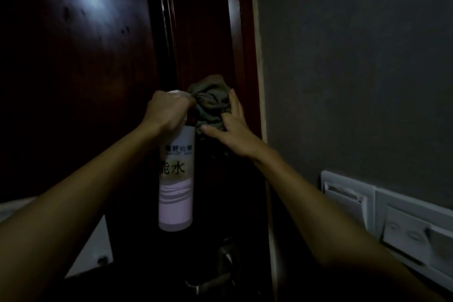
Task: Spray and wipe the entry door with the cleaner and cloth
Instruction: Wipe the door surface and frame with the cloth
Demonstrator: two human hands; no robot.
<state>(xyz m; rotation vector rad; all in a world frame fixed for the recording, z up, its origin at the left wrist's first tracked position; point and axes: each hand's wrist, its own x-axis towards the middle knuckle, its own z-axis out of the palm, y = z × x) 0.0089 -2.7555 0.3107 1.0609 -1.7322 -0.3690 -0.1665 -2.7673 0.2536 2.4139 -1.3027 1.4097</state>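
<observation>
The dark red-brown entry door (81, 61) fills the left and middle of the dim view, with a patch of reflected light near its top left. My left hand (169, 111) grips the top of a white and pink spray bottle (176, 184) of cleaner, which hangs upright in front of the door. Its nozzle points toward a crumpled grey-green cloth (210, 102). My right hand (234, 127) presses that cloth against the door's right edge, beside the door frame (241, 39).
A metal door handle (221, 270) sits low, below the bottle. A grey wall (355, 68) runs along the right, with white switch plates (392, 225) at the lower right. A pale surface (95, 247) shows at the lower left.
</observation>
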